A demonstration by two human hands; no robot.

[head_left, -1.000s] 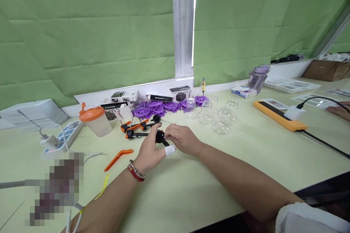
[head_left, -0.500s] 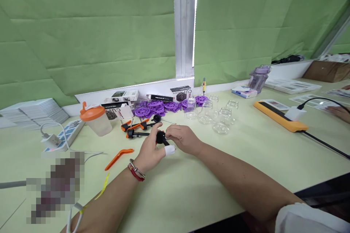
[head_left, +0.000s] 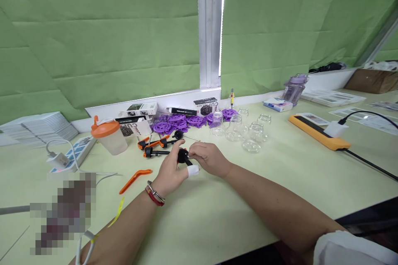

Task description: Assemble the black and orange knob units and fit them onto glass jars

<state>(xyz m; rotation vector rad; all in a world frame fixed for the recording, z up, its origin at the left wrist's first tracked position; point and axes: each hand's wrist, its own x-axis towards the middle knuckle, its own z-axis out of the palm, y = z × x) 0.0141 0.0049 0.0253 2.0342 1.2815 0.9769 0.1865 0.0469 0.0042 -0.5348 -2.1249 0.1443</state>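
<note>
My left hand (head_left: 174, 174), with a white wrap round its thumb, grips a black round-headed part (head_left: 183, 156) with a short black stem. Against the right side of that part, my right hand (head_left: 211, 158) has its fingertips pinched together; whatever lies between them is too small to make out. Just beyond my left hand lie several black-and-orange clamp-like pieces (head_left: 152, 152) with black shafts. A black knob on a thin metal rod (head_left: 178, 134) rests behind the part. Nearer me, left of my wrist, is a loose orange bent handle (head_left: 133, 181).
Purple openwork discs (head_left: 177, 123) are heaped by printed boxes (head_left: 137, 127) along the wall. Several clear glass jars (head_left: 251, 143) stand right of them. An orange-lidded cup (head_left: 109, 136) and a white power strip (head_left: 81, 153) are left; an orange power strip (head_left: 317, 132) is right.
Another person's hand at the far right edge has gone out of view. My hands and the black part have hardly moved.
</note>
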